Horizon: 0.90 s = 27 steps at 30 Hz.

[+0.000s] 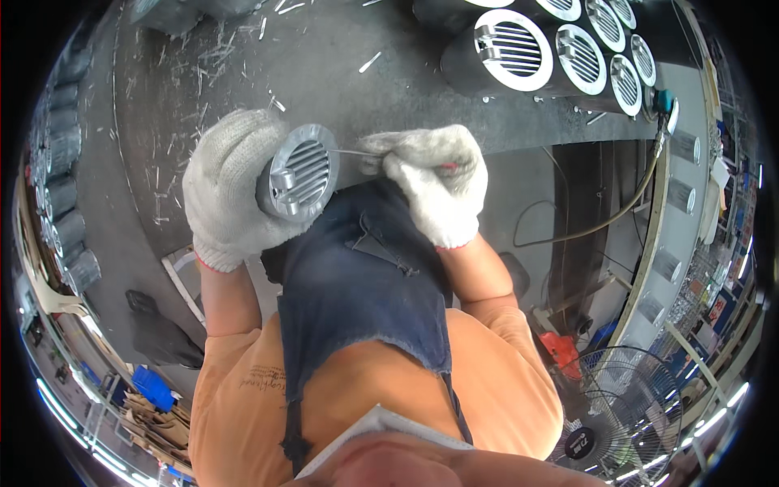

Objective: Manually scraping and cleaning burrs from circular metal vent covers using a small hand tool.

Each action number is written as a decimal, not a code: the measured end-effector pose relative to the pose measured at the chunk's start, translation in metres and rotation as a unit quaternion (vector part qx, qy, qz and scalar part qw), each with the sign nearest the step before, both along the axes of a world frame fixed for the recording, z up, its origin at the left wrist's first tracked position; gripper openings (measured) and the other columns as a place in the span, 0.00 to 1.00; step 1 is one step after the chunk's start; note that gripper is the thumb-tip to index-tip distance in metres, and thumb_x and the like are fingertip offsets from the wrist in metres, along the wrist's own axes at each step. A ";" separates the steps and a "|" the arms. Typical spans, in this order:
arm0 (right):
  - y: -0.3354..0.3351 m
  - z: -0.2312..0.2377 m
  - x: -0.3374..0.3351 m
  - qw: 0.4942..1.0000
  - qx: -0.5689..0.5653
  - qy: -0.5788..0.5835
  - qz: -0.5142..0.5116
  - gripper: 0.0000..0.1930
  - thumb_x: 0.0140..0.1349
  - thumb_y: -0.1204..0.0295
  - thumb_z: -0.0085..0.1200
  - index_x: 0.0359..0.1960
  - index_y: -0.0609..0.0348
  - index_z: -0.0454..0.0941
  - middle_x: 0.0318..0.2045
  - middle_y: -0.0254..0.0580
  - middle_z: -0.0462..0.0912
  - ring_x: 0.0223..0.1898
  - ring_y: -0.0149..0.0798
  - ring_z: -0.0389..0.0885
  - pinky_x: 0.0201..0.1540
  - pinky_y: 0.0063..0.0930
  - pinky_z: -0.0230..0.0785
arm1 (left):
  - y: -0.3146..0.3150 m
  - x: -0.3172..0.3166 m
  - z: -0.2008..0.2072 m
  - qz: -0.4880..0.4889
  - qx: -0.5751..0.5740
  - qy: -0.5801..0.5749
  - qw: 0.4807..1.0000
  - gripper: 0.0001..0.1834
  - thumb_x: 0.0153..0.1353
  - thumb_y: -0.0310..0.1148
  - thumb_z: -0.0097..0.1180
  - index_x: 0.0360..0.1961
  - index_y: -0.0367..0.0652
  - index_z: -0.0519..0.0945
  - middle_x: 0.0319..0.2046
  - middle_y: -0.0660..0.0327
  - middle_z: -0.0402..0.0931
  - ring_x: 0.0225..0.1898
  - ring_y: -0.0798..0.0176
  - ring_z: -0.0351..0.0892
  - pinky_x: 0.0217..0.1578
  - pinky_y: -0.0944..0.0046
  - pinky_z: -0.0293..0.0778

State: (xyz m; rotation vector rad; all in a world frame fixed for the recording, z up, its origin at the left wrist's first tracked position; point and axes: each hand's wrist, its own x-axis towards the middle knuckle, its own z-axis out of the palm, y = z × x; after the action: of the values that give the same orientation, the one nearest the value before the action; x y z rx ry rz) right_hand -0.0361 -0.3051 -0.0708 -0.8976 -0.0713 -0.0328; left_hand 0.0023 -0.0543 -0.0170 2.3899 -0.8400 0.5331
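Note:
My left hand (227, 183), in a white knitted glove, is wrapped round a round grey metal piece with a slatted grille face (310, 169) and a small hinge-like bracket on it. The slats face up and to the right. My right hand (446, 174), gloved the same way, pinches a thin metal rod (349, 152). Its far end meets the upper right rim of the grille piece; whether it is a blade or a plain rod I cannot make out. Both hands are above the near edge of the dark worktable (324, 81), close to my blue apron (357, 243).
Several similar pieces with bright slatted faces (513, 50) stand at the back right of the table. Thin pale shavings (369, 62) lie scattered about. A hose (600, 235) hangs at the right from a teal-ended fitting (664, 101). A black fan (617, 414) stands behind at lower right.

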 end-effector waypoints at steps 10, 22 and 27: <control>0.007 0.020 0.021 0.850 -0.433 -0.288 -0.084 0.08 0.59 0.81 0.72 0.40 0.59 0.88 0.38 0.48 0.93 0.40 0.51 0.94 0.45 0.39 0.88 | -0.003 -0.004 -0.003 0.000 0.007 0.032 0.999 0.45 0.36 0.42 0.91 0.59 0.42 0.85 0.56 0.52 0.88 0.59 0.42 0.88 0.61 0.43 0.84; -0.007 0.020 0.003 0.991 -0.097 0.091 0.011 0.08 0.69 0.89 0.65 0.42 0.66 0.80 0.46 0.56 0.91 0.52 0.44 0.93 0.56 0.40 0.89 | 0.001 0.001 0.002 0.011 -0.020 0.028 0.999 0.43 0.34 0.42 0.89 0.57 0.46 0.86 0.53 0.56 0.87 0.54 0.47 0.89 0.58 0.46 0.87; -0.015 0.032 0.007 0.932 -0.318 -0.173 -0.017 0.11 0.64 0.89 0.67 0.44 0.63 0.83 0.46 0.57 0.92 0.49 0.50 0.95 0.52 0.40 0.88 | -0.007 0.000 0.002 0.010 -0.008 0.009 1.000 0.39 0.37 0.40 0.86 0.56 0.48 0.88 0.52 0.58 0.87 0.53 0.48 0.89 0.57 0.47 0.87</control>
State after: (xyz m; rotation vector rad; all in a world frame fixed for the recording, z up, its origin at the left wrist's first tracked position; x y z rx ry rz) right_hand -0.0288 -0.3200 -0.0392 -1.5362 -0.4155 -0.2097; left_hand 0.0023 -0.0612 -0.0151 2.3876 -0.8025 0.5223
